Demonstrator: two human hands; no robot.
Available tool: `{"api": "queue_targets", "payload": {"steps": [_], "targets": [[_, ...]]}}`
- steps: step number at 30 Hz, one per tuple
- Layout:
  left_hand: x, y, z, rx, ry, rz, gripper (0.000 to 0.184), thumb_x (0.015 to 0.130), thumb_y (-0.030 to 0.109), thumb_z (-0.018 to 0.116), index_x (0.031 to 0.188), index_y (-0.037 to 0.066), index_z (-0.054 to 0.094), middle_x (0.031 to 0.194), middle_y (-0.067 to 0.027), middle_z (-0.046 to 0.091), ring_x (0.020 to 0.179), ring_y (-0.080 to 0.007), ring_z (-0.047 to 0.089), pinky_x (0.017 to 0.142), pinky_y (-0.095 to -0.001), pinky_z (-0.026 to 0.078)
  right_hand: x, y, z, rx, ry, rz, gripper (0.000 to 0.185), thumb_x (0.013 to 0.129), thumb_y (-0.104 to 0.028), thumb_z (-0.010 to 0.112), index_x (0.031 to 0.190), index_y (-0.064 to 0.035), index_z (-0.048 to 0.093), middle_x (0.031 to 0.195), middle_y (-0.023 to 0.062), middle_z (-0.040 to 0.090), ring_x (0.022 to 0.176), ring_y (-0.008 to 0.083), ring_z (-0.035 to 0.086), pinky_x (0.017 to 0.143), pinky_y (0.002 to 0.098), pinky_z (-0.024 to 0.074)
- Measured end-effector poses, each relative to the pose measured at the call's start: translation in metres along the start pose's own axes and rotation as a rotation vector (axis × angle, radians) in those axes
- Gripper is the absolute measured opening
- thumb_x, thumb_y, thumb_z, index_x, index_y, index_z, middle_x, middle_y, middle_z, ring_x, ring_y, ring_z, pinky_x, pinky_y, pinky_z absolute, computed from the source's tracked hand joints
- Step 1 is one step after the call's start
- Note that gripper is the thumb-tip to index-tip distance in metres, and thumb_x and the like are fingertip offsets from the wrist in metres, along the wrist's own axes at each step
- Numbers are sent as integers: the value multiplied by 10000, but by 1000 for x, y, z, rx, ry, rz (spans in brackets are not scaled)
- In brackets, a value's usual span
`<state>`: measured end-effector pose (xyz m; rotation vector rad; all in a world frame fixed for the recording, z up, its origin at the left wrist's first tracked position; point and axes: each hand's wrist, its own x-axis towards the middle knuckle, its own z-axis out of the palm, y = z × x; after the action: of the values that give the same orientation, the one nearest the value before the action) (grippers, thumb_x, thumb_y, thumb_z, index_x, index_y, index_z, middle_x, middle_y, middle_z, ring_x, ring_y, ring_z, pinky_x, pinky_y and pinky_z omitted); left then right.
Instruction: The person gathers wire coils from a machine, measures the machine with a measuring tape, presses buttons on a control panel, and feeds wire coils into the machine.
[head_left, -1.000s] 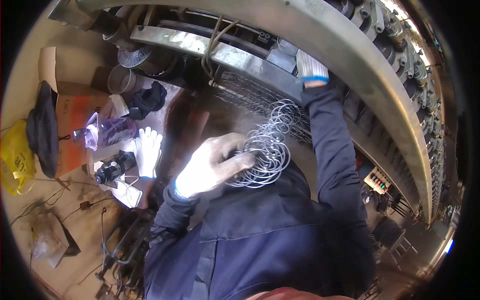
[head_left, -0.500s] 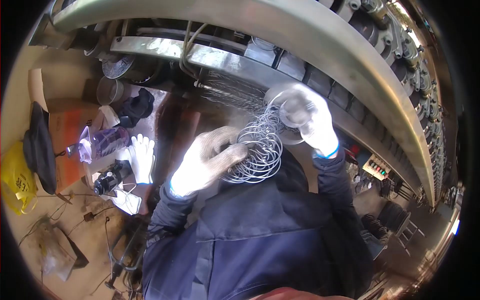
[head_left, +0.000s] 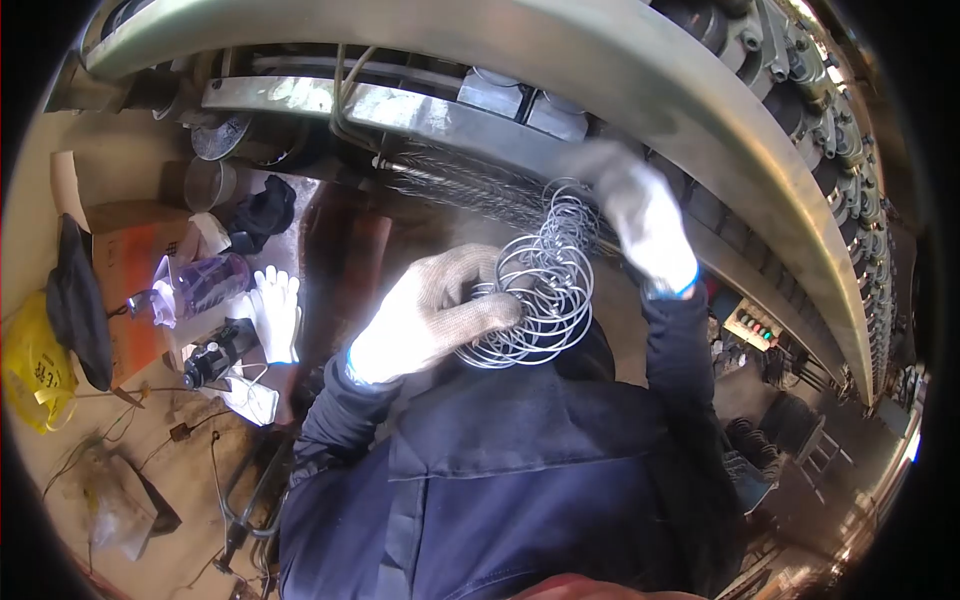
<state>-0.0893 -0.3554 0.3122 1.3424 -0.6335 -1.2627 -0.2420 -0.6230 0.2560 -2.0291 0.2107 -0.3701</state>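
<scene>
My left hand [head_left: 435, 310], in a knitted glove, is closed on the near end of a bunch of looped metal wire rings [head_left: 545, 325]. The bunch hangs together in overlapping loops and narrows toward the machine. Up and to the right, my gloved right hand [head_left: 645, 225] is beside the far end of the rings, near the machine's metal rail. Motion smears its fingers, so whether they hold a ring cannot be seen. Behind the bunch lies a row of thin wire bristles [head_left: 465, 185] under the rail.
A curved metal machine beam [head_left: 560, 50] arches overhead. To the left are a purple plastic bottle [head_left: 210, 285], spare white gloves [head_left: 275, 310], a black device [head_left: 215, 355], a cardboard box [head_left: 135, 290] and a yellow bag [head_left: 38, 365]. A button panel [head_left: 752, 325] sits at right.
My right hand has moved slightly right, away from the top of the rings. My left hand and the bunch have shifted a little to the right in view.
</scene>
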Motion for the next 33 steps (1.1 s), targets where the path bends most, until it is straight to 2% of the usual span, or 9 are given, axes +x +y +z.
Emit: {"api": "queue_targets", "payload": {"steps": [4,7,11,19,21,23,26,30,33], "targets": [[8,10,5,105,-60,26,303,897,138,801,1129,-30,701,914,-46,705,724,-77,622,640,-236,491,9,-44,-2,-76,-348,-148,428,976,-396,677,1205,-35,701,1217,175,697,1117,307,672,987,392,525],[10,9,13,78,-51,-5,279,892,147,807,1094,-24,717,906,-53,708,705,-81,627,608,-239,488,-12,-36,-14,364,10,6,285,986,-222,651,1143,11,693,1153,184,708,1041,349,687,931,431,534],[11,6,25,102,-42,-14,264,890,157,807,1077,-13,730,911,-42,711,721,-77,630,631,-240,496,-3,42,-10,-1239,563,-76,307,1007,-217,667,1242,-21,688,1208,171,725,1031,321,719,971,468,566],[17,5,49,68,-66,-60,354,822,190,888,1074,-4,733,985,-52,708,895,-125,651,807,-287,520,-31,47,-42,-1609,367,-71,317,868,-70,709,1180,-24,735,1110,176,746,1026,392,706,910,489,576],[21,5,55,87,-57,-37,375,809,206,902,1071,-3,732,984,-52,708,892,-125,650,808,-288,520,-62,45,-50,-1284,241,-232,371,926,-103,665,1289,-29,687,1235,227,684,1139,319,684,960,436,558],[23,9,63,49,-30,-79,406,793,239,917,1063,-2,732,993,-57,710,895,-131,653,829,-297,520,-50,-10,-37,286,46,36,325,951,-224,709,1231,-59,709,1180,193,701,1107,322,684,966,430,546],[27,19,72,87,-63,-155,398,803,240,906,1063,-5,732,1014,-69,708,887,-133,652,811,-293,520,-38,-31,-55,13,-364,-177,332,965,-315,703,1140,-33,701,1118,200,707,1052,321,686,955,431,532],[29,10,86,88,-55,-85,379,814,222,893,1067,-10,733,1030,-82,706,873,-131,649,768,-278,513,-78,-13,-51,265,343,134,272,941,-218,693,1070,22,695,1106,197,705,993,337,685,872,409,564],[30,11,99,76,-72,-109,372,824,206,883,1079,-18,731,1046,-90,706,869,-128,648,743,-267,506,-74,88,-62,-871,586,37,333,958,-167,642,1248,-9,683,1247,221,684,1152,390,647,1017,494,517]]}}
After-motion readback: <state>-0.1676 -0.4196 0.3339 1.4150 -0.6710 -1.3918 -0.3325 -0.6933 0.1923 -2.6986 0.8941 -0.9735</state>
